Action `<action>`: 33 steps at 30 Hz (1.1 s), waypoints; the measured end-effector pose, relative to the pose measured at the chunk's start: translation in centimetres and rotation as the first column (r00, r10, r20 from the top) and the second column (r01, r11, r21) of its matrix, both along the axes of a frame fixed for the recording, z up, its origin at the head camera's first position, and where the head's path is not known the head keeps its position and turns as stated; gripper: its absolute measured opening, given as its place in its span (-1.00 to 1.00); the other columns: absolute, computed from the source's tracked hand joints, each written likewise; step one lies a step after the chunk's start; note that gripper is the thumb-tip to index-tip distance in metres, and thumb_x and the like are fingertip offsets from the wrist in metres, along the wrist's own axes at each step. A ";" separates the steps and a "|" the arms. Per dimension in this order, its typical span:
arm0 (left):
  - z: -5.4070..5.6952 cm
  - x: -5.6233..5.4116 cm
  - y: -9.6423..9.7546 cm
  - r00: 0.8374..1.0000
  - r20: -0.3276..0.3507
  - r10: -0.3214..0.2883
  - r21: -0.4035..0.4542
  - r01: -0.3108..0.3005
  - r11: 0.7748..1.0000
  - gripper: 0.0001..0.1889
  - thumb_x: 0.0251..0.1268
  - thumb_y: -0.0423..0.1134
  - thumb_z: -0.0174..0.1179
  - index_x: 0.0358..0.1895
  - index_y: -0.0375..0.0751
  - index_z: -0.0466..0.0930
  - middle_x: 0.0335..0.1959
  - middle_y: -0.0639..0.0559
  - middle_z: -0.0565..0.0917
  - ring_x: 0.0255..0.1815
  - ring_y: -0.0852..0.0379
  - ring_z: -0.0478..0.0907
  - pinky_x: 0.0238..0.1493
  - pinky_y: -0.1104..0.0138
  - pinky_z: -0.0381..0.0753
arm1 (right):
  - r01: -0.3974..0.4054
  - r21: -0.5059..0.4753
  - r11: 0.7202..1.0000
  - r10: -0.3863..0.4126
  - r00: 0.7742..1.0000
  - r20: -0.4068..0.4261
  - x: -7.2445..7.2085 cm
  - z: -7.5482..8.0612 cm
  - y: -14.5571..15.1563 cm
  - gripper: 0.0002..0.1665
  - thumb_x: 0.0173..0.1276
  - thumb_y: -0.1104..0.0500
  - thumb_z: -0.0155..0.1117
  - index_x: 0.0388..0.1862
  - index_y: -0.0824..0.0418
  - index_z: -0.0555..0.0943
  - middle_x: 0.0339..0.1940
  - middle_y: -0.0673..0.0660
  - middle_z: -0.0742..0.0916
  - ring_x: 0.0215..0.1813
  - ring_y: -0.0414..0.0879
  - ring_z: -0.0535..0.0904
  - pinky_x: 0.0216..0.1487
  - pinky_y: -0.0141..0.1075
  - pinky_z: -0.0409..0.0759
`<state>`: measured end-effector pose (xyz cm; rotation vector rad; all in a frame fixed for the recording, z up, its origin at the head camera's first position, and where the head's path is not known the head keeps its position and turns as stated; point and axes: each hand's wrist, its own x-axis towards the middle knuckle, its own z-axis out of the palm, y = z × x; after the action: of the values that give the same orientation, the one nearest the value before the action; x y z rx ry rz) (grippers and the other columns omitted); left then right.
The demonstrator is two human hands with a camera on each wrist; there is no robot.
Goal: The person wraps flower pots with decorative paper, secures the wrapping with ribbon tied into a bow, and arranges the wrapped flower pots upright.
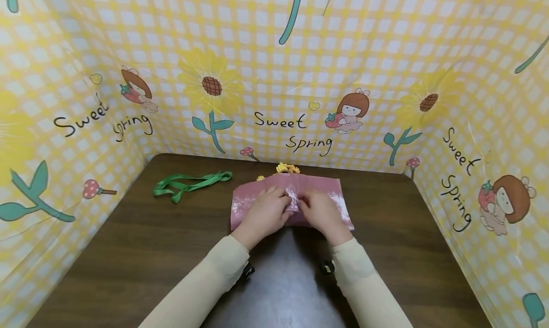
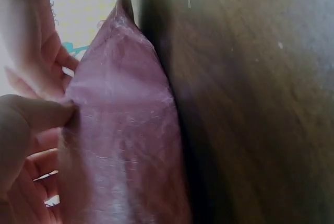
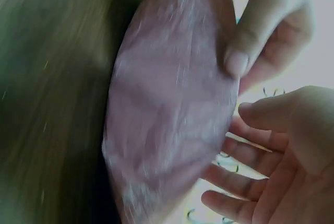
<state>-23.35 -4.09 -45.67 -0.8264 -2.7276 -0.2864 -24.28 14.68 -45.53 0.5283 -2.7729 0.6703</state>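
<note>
A pink, shiny sheet of wrapping paper [image 1: 249,197] lies folded up at the table's middle, and a few yellow flowers [image 1: 282,168] peek over its far edge. My left hand [image 1: 267,210] pinches the paper's upper edge, its thumb [image 2: 49,113] on the near face and its fingers behind. To its right, my right hand [image 1: 322,212] is at the same edge. In the right wrist view its fingers [image 3: 245,156] are spread and fairly straight, with the tips at the paper's edge. The flower stems are hidden by the paper.
A loose green ribbon [image 1: 188,182] lies in loops on the dark wooden table [image 1: 171,251], left of the paper. A yellow checked cloth [image 1: 274,89] with printed flowers and lettering hangs behind the table and along both sides.
</note>
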 end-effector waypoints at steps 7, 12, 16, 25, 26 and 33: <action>0.6 -0.4 0.2 0.999 0.042 -0.035 -0.034 0.036 0.999 -0.76 0.36 0.00 0.33 -0.14 -0.07 0.73 0.00 0.01 0.61 0.11 0.00 0.50 0.27 -0.01 0.49 | 0.251 0.046 0.967 -0.255 0.950 0.177 0.4 -0.1 5.4 -0.60 0.48 0.11 0.15 0.14 0.31 0.66 0.04 0.35 0.75 0.09 0.29 0.67 0.08 0.17 0.60; 0.8 -0.7 0.5 0.998 0.010 -0.056 -0.111 0.056 0.992 -0.77 0.35 0.01 0.35 -0.19 -0.08 0.72 -0.01 0.02 0.60 0.09 0.00 0.51 0.33 -0.01 0.47 | 0.321 0.098 0.942 -0.334 0.872 0.357 0.6 -0.5 9.3 -0.60 0.51 0.04 0.10 -0.01 0.36 0.64 -0.02 0.36 0.74 -0.07 0.23 0.67 -0.09 0.14 0.61; 0.9 -0.9 0.5 0.996 0.015 -0.084 -0.145 0.085 0.986 -0.74 0.32 0.01 0.39 -0.17 -0.10 0.73 0.04 0.01 0.59 0.10 0.00 0.50 0.31 0.05 0.48 | 0.296 -0.039 0.954 -0.245 0.849 0.469 0.5 -1.8 11.1 -0.60 0.49 0.08 0.19 0.04 0.42 0.65 -0.01 0.34 0.74 -0.10 0.11 0.65 -0.08 0.01 0.62; 1.0 -1.4 0.7 0.988 0.071 -0.134 -0.170 0.145 0.975 -0.64 0.30 0.02 0.41 0.00 -0.15 0.75 0.19 -0.01 0.61 0.22 0.01 0.51 0.37 0.13 0.48 | 0.400 -0.390 0.829 -0.051 0.749 0.661 0.8 -3.5 13.4 -0.73 0.53 0.17 0.21 -0.14 0.43 0.58 -0.45 0.05 0.58 -0.38 -0.13 0.54 -0.34 -0.24 0.64; 1.1 -1.4 0.8 0.988 0.068 -0.139 -0.173 0.149 0.974 -0.65 0.30 0.02 0.41 -0.02 -0.15 0.75 0.15 -0.01 0.63 0.20 0.01 0.53 0.34 0.14 0.50 | 0.411 -0.430 0.804 -0.022 0.742 0.670 0.8 -3.5 13.8 -0.74 0.54 0.17 0.19 -0.14 0.42 0.57 -0.43 0.03 0.59 -0.36 -0.14 0.56 -0.31 -0.24 0.65; 1.1 -1.7 0.5 0.987 0.071 -0.145 -0.162 0.155 0.975 -0.70 0.29 0.01 0.43 -0.11 -0.13 0.75 0.03 0.03 0.66 0.09 0.07 0.55 0.19 0.19 0.59 | 0.433 -0.644 0.631 0.150 0.746 0.649 0.9 -3.8 15.9 -0.70 0.60 0.18 0.15 0.08 0.43 0.46 -0.32 -0.05 0.62 -0.29 -0.22 0.61 -0.18 -0.30 0.69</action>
<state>-25.03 -3.58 -44.53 -1.0895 -2.7773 -0.1147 -23.43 30.61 -49.35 -0.2048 -2.5847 2.2124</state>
